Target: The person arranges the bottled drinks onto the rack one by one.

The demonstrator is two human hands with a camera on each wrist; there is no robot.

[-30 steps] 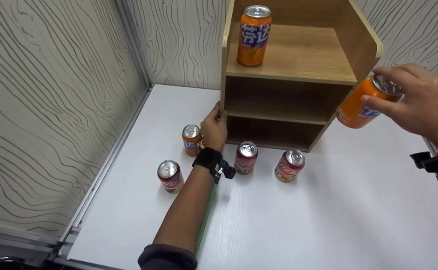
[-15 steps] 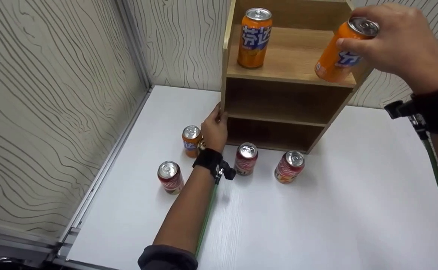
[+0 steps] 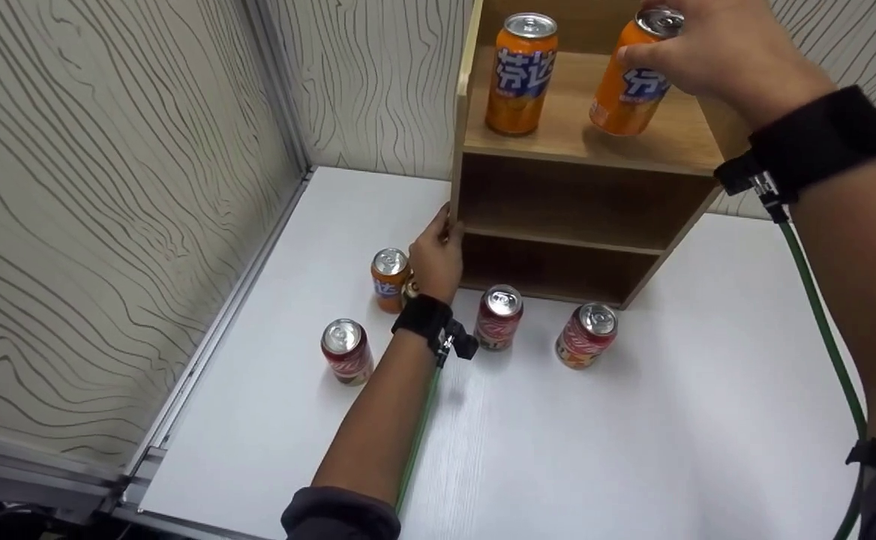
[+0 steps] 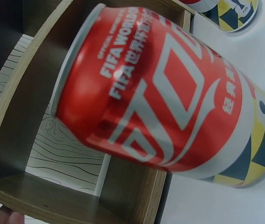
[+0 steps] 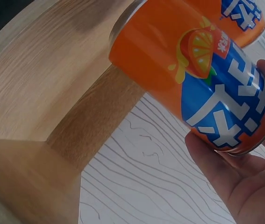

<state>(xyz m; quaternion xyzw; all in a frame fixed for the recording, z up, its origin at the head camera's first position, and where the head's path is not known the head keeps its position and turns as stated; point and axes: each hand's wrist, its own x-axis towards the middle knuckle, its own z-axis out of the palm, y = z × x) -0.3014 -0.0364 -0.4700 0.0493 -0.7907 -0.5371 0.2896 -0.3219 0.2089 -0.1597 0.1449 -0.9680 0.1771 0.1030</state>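
In the head view my right hand [image 3: 723,56] grips an orange Fanta can [image 3: 629,90] near its lid, from above. The can leans slightly over the top board of a small wooden shelf [image 3: 558,244]; I cannot tell whether its base touches. In the right wrist view, thumb and fingers wrap the lid end of that Fanta can [image 5: 207,79]. A second Fanta can [image 3: 522,75] stands upright on the top board, to the left. My left hand [image 3: 438,259] holds the shelf's left side panel; its fingertips [image 4: 1,217] show at the panel in the left wrist view.
Red Coca-Cola cans stand on the white table [image 3: 558,450]: one [image 3: 498,319] and another [image 3: 586,337] before the shelf, a third [image 3: 348,352] at left. An orange can [image 3: 390,281] stands beside my left hand, with a partly hidden gold-rimmed thing [image 3: 409,289] next to it.
My right hand has carried the Fanta can leftward and up, from beside the shelf's right side to over the top board. The left hand keeps its hold on the side panel.
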